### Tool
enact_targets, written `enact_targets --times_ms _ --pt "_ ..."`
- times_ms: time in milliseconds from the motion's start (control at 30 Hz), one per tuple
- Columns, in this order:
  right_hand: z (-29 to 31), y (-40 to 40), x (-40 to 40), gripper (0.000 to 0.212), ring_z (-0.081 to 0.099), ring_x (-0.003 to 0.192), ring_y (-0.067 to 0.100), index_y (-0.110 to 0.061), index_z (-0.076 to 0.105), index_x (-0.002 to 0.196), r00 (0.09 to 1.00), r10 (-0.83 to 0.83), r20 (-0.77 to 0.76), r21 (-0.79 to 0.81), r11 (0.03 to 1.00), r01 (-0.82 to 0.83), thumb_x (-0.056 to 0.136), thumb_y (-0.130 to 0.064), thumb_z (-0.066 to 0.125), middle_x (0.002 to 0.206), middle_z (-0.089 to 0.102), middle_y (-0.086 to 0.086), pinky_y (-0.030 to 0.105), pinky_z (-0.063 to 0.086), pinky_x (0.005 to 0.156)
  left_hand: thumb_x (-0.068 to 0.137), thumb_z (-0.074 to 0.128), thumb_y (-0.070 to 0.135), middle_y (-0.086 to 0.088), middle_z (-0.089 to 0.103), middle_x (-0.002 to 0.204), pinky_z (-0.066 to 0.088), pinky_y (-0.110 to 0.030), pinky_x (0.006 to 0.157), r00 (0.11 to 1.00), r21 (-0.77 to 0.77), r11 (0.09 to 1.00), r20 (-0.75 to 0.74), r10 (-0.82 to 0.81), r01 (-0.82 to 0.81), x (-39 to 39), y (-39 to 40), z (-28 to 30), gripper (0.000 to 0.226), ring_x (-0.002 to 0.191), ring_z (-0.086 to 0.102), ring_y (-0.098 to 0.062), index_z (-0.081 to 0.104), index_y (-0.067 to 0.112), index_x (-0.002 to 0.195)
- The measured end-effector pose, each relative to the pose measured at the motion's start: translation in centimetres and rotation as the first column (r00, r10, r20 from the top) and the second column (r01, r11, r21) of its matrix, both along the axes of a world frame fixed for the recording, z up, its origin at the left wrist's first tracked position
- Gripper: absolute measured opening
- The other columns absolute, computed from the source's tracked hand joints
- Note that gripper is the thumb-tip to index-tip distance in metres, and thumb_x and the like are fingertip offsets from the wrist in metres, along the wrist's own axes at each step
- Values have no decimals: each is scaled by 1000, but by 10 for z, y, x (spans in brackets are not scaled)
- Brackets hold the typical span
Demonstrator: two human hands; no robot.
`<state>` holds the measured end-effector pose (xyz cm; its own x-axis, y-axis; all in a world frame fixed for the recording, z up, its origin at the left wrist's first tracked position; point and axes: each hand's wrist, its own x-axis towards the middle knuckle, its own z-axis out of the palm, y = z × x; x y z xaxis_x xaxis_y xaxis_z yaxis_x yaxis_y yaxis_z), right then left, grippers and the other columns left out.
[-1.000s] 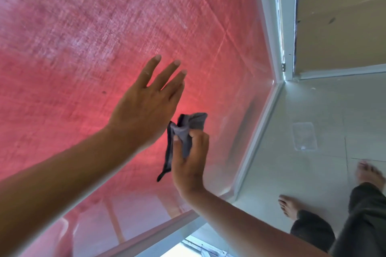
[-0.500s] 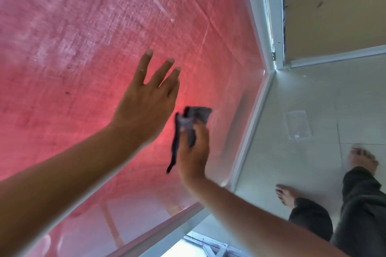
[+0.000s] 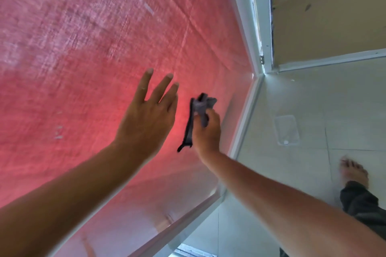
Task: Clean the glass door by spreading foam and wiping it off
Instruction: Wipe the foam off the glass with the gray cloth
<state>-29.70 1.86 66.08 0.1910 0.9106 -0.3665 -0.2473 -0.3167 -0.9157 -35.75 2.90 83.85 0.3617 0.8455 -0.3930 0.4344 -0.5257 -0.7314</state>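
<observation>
While both forearms reach up from the bottom of the frame, the hands sit a bit higher on the pane than 1 s ago, w/ the view itself tilted too, so part of that shift is prob. head motion. The left hand (image 3: 146,119) has its grip wide: fingers straight and spread, palm toward the glass door (image 3: 87,52); whether it presses the pane or hovers just off it, can't tell. Its spread looks slightly looser than a sec ago, index finger standing further from the others.

Just beside it, the right hand (image 3: 207,131) has its grip closed round a bunched grey cloth (image 3: 200,108), thumb across the fabric, one tail hanging down past the wrist. The cloth's top wad pokes above the knuckles, against or v. near the glass. Compared w/ 0.5 s ago the grip on the cloth reads the same; only the position crept up and right.

Beyond the hands, the pane glows red from a woven sheet behind it, w/ pale streaks and small white flecks (image 3: 58,131) left of the left hand, poss. foam residue. Judgement: wiping stage is under way, working the lower right area; streaky upper pane likely not done.

Further off: white door frame (image 3: 246,108), pale tiled floor (image 3: 313,100), a bare foot (image 3: 354,172).
</observation>
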Motion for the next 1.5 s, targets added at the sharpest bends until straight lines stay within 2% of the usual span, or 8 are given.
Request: enact_targets --times_ms 200,500,767,967,1200,1300,1400,1500 --pt "0 8 11 10 53 95 20 -11 58 88 990 120 76 289 947 -137 89 -3 65 93 51 -2 23 41 84 88 -3 7 -13 27 167 -14 -67 118 1000 54 999 18 2 -3 3 2 -15 77 157 11 -38 34 3 156" --pt "-26 95 40 17 52 95 19 -13 55 89 994 57 95 377 922 -89 95 0 64 96 52 4 21 40 83 90 29 7 -14 41 160 -2 -65 122 994 264 964 109 -1 -28 15 15 -52 60 154 26 -37 54 0 144" --pt "-118 145 56 12 52 127 23 -3 64 104 960 44 277 837 479 -264 93 -5 66 131 52 6 34 39 112 94 60 10 -14 50 154 5 -72 120 975 549 836 186 -124 2 25 64 -118 45 150 35 -36 60 1 138" --pt "-146 249 71 28 57 117 15 1 62 124 990 -139 38 701 710 73 97 -5 61 126 61 6 43 46 102 103 53 24 -10 46 158 7 -70 122 965 693 720 168 -203 31 17 83 -142 45 152 33 -32 56 3 143" --pt "-191 219 63 21 44 144 30 1 69 114 977 21 210 954 216 -210 94 -4 69 142 54 5 46 37 119 104 53 26 -11 37 163 12 -67 123 960 779 626 203 -193 -38 23 86 -186 49 154 27 -33 51 2 147" --pt "-179 260 74 27 48 139 22 2 65 123 992 -18 123 901 420 -104 96 -2 66 144 55 7 35 41 116 104 52 28 -10 35 164 11 -66 124 968 776 628 197 -157 -57 24 85 -195 51 155 24 -32 49 4 149" --pt "-169 273 72 33 50 138 28 3 60 131 998 -54 14 792 610 22 99 -5 61 143 57 14 46 42 112 105 50 29 -9 34 165 11 -65 124 969 782 620 194 -150 -61 25 86 -195 51 156 24 -31 48 6 150" --pt "-188 232 59 23 44 143 33 0 66 121 989 47 143 927 345 -150 99 -8 63 145 55 14 60 38 114 105 49 29 -9 34 165 12 -64 124 968 793 604 206 -143 -80 25 83 -200 50 155 24 -31 49 6 149"
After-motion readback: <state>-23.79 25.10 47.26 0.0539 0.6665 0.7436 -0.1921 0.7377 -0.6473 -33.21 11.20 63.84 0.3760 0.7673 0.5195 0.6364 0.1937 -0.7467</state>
